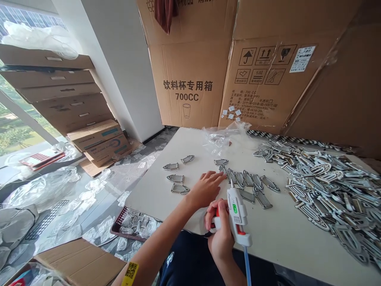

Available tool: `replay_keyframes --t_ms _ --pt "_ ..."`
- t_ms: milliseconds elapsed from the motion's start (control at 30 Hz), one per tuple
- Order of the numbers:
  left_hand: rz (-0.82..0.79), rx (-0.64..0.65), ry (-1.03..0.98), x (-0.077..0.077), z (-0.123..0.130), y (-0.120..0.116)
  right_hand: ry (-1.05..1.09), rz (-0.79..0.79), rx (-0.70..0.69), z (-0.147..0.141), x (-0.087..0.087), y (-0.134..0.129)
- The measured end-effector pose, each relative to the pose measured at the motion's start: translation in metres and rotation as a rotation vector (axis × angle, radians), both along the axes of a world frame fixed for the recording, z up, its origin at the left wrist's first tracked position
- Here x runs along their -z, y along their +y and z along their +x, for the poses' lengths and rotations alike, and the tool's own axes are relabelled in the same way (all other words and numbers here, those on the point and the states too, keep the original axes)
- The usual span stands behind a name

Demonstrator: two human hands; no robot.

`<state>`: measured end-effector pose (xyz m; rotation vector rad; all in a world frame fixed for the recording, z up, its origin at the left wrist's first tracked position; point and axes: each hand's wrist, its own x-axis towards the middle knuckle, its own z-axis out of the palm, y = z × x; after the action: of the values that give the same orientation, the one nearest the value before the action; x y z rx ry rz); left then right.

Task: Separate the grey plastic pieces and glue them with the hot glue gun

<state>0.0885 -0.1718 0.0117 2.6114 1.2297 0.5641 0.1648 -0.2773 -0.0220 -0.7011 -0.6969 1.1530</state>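
In my right hand (220, 230) is a white glue gun (239, 212) with an orange-red trigger, its nozzle pointing away from me. A pale blue glue stick (247, 264) runs out of its rear end. My left hand (210, 184) lies palm down over the table, fingers stretched out toward a cluster of small grey frame-shaped pieces (248, 178). Its fingertips are close beside the leftmost piece of the cluster; whether they touch it I cannot tell. Several similar pieces (175, 178) lie apart to the left of this hand.
A large heap of the grey pieces (327, 186) covers the right of the white table (285, 234). Crumpled clear plastic (220, 139) lies at the back, before tall cardboard boxes (190, 59). A dark red basket (116, 226) stands below the left edge, amid plastic scraps and cartons (101, 143).
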Motion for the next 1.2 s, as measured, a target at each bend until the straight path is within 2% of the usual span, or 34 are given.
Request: replay_keyframes --t_ms 100,267,367,500,633,800,967,1133,1200 --pt "0.009 -0.065 0.002 -0.006 0.004 0.001 -0.024 -0.021 0.001 0.000 -0.002 -0.002" --pt "0.022 -0.343 -0.028 -0.010 0.001 -0.017 -0.045 -0.022 -0.046 0.001 -0.003 -0.003" --pt "-0.015 -0.445 -0.047 -0.010 -0.003 -0.021 -0.055 -0.021 -0.037 0.001 -0.002 -0.002" --pt "-0.096 -0.481 -0.123 -0.015 -0.011 -0.027 -0.078 -0.053 -0.065 0.001 -0.001 -0.001" --pt "-0.179 -0.473 -0.227 -0.023 -0.030 -0.043 -0.128 -0.072 -0.128 0.002 0.000 0.002" --pt "-0.373 -0.504 -0.565 -0.035 -0.057 -0.062 -0.193 -0.052 -0.204 0.002 -0.001 0.003" --pt "-0.528 -0.500 -0.934 -0.053 -0.079 -0.064 -0.216 -0.093 -0.190 0.000 -0.004 0.008" --pt "-0.503 -0.661 -1.021 -0.056 -0.093 -0.060 -0.370 -0.144 -0.206 0.000 -0.005 0.011" --pt "-0.493 -0.677 -1.030 -0.055 -0.095 -0.060 -0.393 -0.134 -0.212 0.001 -0.008 0.008"
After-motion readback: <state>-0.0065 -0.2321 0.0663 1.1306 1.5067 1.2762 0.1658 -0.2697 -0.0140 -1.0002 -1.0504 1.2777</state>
